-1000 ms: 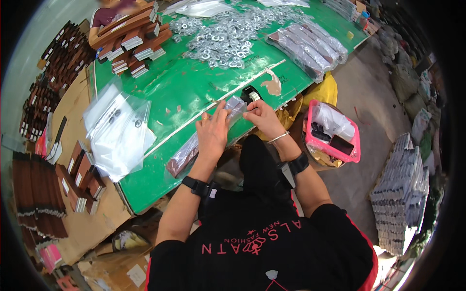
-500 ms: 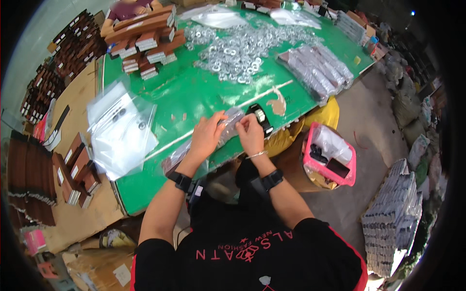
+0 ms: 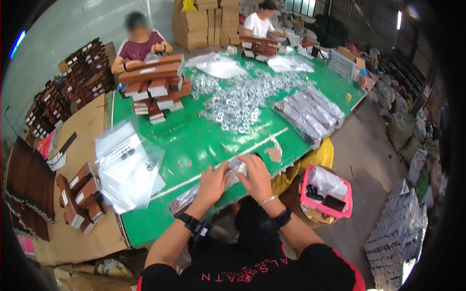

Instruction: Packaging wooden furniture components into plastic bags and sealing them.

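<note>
Along the near edge of the green table lies a long brown piece in a clear plastic bag [image 3: 183,200]. My left hand [image 3: 211,186] rests over its middle, fingers bent round the plastic. At the bag's far right end my right hand [image 3: 256,178] grips the crinkled plastic between thumb and fingers. The fingertips of both hands are close together there. Most of a black tape dispenser, seen earlier, is hidden behind my right hand.
Clear bags [image 3: 128,167] lie left on the table [image 3: 184,140]. Beyond are a pile of metal rings [image 3: 233,104], stacked brown bars [image 3: 155,87] and wrapped packs [image 3: 310,114]. A pink basket [image 3: 345,213] stands at right. Two people sit across the table.
The view has tilted up, bringing two people at the far side into sight. My right hand has gone from a pinch to a wider hold over the bag's end, covering the tape dispenser.
</note>
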`<state>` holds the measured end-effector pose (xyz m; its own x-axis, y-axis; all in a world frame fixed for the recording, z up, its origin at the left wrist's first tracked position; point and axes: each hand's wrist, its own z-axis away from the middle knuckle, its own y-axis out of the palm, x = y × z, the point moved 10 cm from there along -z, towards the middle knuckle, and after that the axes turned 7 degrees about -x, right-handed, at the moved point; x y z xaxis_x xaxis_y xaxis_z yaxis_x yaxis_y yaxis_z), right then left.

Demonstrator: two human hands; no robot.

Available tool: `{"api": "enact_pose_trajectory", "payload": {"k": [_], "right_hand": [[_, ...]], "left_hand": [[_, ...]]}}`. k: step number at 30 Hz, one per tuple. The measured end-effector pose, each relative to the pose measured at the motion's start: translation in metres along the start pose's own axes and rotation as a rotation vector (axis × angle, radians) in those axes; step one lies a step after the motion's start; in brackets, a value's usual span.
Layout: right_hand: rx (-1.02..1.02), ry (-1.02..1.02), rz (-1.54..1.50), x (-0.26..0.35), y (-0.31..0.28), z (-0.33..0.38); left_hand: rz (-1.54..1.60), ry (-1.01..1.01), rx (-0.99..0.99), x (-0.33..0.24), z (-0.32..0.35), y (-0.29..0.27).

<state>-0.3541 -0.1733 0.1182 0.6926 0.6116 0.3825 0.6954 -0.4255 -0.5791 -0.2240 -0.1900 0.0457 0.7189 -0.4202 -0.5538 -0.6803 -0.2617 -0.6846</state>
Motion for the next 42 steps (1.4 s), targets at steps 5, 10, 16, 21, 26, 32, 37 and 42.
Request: {"api": "enact_pose_trajectory", "payload": {"k": [5, 10, 16, 21, 26, 32, 37, 42], "right_hand": [[0.35, -0.227, 0.048, -0.008, 0.071, 0.016], [0.496, -0.261, -0.098, -0.003, 0.084, -0.004], [0.795, -0.21, -0.129, -0.031, 0.122, -0.01], [0.97, -0.118, -0.236, -0.035, 0.143, -0.018], [1.092, -0.031, -0.243, -0.046, 0.165, -0.019], [1.243, 0.104, -0.409, -0.044, 0.181, -0.01], [1.252, 0.071, -0.367, -0.037, 0.172, -0.011], [1.153, -0.017, -0.345, -0.032, 0.165, -0.011]], "left_hand": [[-0.048, 0.079, -0.163, -0.018, 0.009, -0.022], [-0.019, -0.075, -0.127, 0.001, 0.016, -0.057], [-0.225, -0.101, -0.232, -0.022, 0.12, -0.142], [-0.443, -0.273, -0.166, 0.009, 0.17, -0.117], [-0.257, -0.216, -0.496, 0.034, 0.159, -0.15], [0.396, -0.403, -0.637, 0.097, 0.151, -0.166], [0.576, -0.654, -0.667, 0.123, 0.147, -0.158], [0.419, -0.689, -0.656, 0.15, 0.143, -0.151]]}}
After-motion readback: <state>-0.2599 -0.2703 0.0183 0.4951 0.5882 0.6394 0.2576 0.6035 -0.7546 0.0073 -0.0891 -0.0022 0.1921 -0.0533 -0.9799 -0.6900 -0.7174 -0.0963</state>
